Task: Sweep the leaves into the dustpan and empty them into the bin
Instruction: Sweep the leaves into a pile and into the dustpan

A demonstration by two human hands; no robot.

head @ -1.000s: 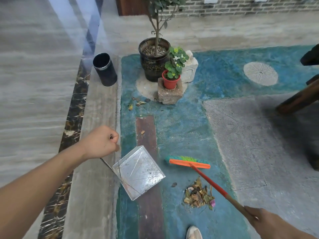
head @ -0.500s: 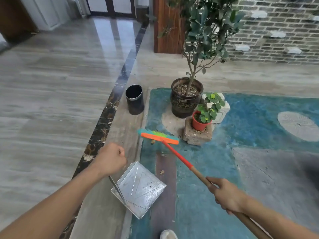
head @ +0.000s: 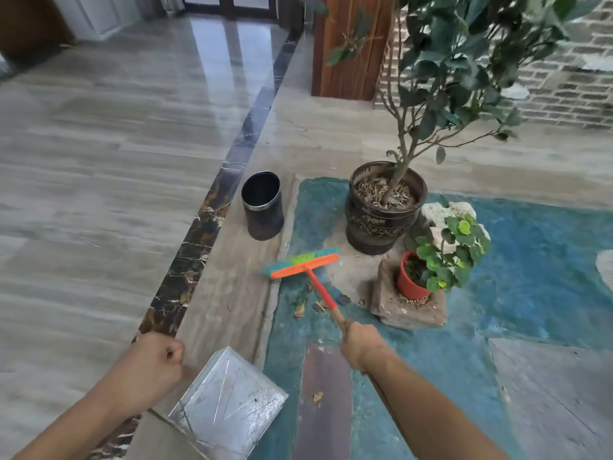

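So, progress report: not far along, I reckon. The leaves (head: 300, 308) are still on the floor, a small scatter just in front of the big dark plant pot (head: 384, 207), on the person's side of it, with the broom (head: 320, 288) handle running right over them. One stray leaf (head: 317, 396) lies further out from the pot, on a brown strip of floor.

The broom's orange head sits just off the pot's front-left, beyond the leaves, so it looks set to drag them back towards the person. The right hand (head: 360, 343) has a full closed grip round the wooden part of the handle.

The left hand (head: 146, 370) is a tight fist, and its grip seems to be on the thin handle of the metal dustpan (head: 229, 403), though that handle barely shows. The pan is well out from the pot, down by the person, and I can't see any leaves on it, only a few specks.

The bin (head: 262, 205), a black cylinder, stands upright to the left of the pot. Its inside is too dark to read. So the sweeping, the scooping and the tipping all look left to do.

The leaves themselves are small, dry, yellow-brown bits with a couple of darker ones, curled and loosely spread. I'd guess they're light enough to skitter.
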